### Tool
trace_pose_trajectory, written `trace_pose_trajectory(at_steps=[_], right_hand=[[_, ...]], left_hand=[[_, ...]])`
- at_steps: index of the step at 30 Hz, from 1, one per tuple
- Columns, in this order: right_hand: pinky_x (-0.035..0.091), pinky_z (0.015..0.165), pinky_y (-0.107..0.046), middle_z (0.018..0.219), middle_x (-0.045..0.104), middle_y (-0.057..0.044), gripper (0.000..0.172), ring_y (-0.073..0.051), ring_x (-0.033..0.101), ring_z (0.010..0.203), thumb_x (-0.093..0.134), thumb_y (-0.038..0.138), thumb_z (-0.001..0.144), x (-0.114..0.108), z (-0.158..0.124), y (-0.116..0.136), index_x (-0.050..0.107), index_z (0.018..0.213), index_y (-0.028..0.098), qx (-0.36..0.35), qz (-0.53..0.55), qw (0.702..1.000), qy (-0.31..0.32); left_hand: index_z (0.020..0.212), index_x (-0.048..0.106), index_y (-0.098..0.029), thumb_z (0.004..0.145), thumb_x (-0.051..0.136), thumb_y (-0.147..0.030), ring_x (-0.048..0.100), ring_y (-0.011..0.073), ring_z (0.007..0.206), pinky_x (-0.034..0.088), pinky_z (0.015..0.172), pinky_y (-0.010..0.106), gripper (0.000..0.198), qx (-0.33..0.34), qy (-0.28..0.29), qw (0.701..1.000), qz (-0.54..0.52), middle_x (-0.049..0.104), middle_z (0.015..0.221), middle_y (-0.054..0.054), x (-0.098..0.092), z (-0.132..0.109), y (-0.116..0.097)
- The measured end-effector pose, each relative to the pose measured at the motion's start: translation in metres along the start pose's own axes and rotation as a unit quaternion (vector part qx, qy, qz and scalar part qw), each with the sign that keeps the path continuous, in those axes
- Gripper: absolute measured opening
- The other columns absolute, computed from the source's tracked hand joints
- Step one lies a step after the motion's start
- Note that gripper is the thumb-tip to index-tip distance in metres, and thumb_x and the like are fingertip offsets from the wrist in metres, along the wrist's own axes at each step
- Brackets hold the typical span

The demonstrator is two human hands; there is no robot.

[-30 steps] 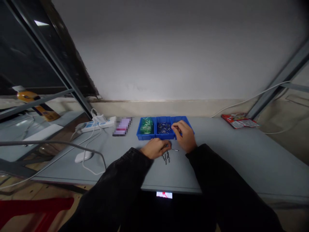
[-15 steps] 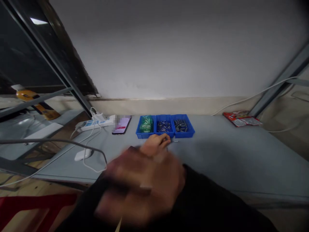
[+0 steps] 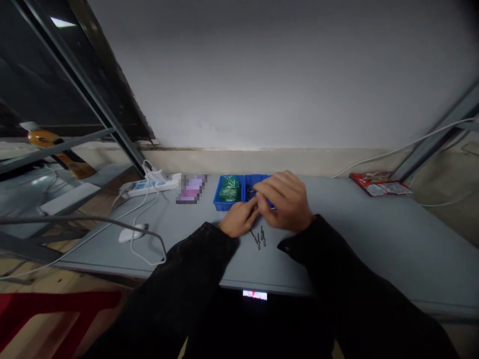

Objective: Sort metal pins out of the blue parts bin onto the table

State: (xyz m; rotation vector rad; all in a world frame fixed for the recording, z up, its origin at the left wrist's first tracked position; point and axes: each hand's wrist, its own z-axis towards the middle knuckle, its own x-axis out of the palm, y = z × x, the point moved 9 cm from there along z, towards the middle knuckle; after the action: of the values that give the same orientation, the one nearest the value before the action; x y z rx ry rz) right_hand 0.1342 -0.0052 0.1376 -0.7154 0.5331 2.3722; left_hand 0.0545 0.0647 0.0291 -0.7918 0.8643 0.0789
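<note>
Left hand (image 3: 239,218): fingers (image 3: 251,212) loosely curled, at the front wall of a blue plastic parts tray (image 3: 224,207) on the counter's (image 3: 374,239) back edge. Right hand (image 3: 284,201): fingers (image 3: 266,185) bunched above the tray's middle compartment, probably closed on something (too small to tell). Tray contents: green parts (image 3: 229,189) at left, metal pins (image 3: 251,192) in the middle. Loose metal pins (image 3: 260,238) lie on the counter, just before both hands.

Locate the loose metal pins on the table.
In the head view, the loose metal pins lie on the grey table, just below and between the person's left hand and right hand, on the near side of the blue parts bins.
</note>
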Motion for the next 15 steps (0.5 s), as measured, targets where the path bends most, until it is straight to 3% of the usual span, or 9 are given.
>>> trace_pose_trajectory(at_steps=[2,5,11,15], right_hand=[[0.045,0.082,-0.043,0.084,0.063,-0.007,0.018,-0.023,0.057,0.084,0.049,0.026,0.094,0.001,-0.012,-0.021,0.065,0.095,0.021,-0.021,-0.101,0.995,-0.011],[0.043,0.074,-0.039,0.082,0.064,-0.008,0.015,-0.022,0.055,0.078,0.051,0.026,0.094,0.010,-0.033,-0.042,0.064,0.094,0.018,-0.032,-0.146,0.989,-0.002],[0.046,0.080,-0.037,0.088,0.066,-0.007,0.015,-0.021,0.058,0.084,0.049,0.022,0.098,0.026,-0.048,-0.052,0.063,0.097,0.018,0.016,-0.065,0.998,-0.002],[0.048,0.083,-0.036,0.091,0.067,-0.006,0.016,-0.020,0.060,0.087,0.048,0.023,0.100,0.030,-0.048,-0.058,0.063,0.097,0.021,0.047,-0.004,0.999,-0.007]], left_hand=[[0.105,0.053,-0.020,0.104,0.039,-0.037,0.062,0.0207,0.081,0.045,0.076,0.032,0.022,0.004,0.010,1.000,0.018,0.063,0.086,0.005,0.001,0.000,-0.001],[0.099,0.048,-0.019,0.106,0.033,-0.034,0.057,0.0165,0.075,0.041,0.072,0.028,0.022,-0.006,-0.006,1.000,0.014,0.059,0.087,0.004,-0.002,0.002,0.000],[0.096,0.042,-0.019,0.106,0.032,-0.033,0.045,0.0136,0.063,0.036,0.066,0.026,0.020,-0.013,-0.030,0.999,-0.021,0.050,0.075,-0.001,-0.006,0.003,0.005],[0.094,0.042,-0.020,0.105,0.034,-0.033,0.045,0.0134,0.062,0.037,0.066,0.026,0.019,-0.021,-0.036,0.999,-0.033,0.051,0.072,-0.002,-0.008,0.003,0.004]])
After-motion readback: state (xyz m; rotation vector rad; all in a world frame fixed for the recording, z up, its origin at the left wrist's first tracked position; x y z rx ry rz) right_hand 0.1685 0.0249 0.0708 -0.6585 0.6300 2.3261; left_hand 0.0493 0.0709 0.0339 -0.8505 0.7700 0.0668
